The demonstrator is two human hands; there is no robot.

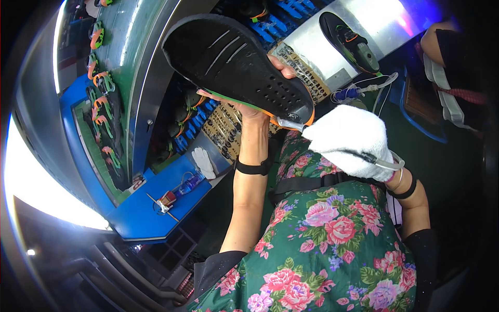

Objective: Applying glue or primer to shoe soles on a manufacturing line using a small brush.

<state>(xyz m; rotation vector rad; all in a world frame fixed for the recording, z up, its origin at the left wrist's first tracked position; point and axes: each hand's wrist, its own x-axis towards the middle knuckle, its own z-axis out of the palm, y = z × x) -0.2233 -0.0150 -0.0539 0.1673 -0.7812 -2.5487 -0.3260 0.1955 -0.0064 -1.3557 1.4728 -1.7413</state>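
My bare left hand (250, 110) grips a black shoe sole (228, 62) from beneath, its thumb and fingers showing at the edges. Small round dimples cover the sole's heel part, and several slits mark its wide front part. Green and orange trim shows along its lower edge. My right hand (349, 136), in a white knitted glove, is closed round a slim tool with a silvery tip (291, 125). That tip meets the orange heel edge of the sole. The glove hides the tool's handle. A thin grey tube (387, 164) runs by the right wrist.
A black shoe (349, 42) lies on a silvery surface at the back right. Shoe parts (104, 112) sit on a green belt at left. The blue ledge (150, 221) carries a white glove (204, 162) and a blue bottle (190, 183). Another person (442, 47) is at far right.
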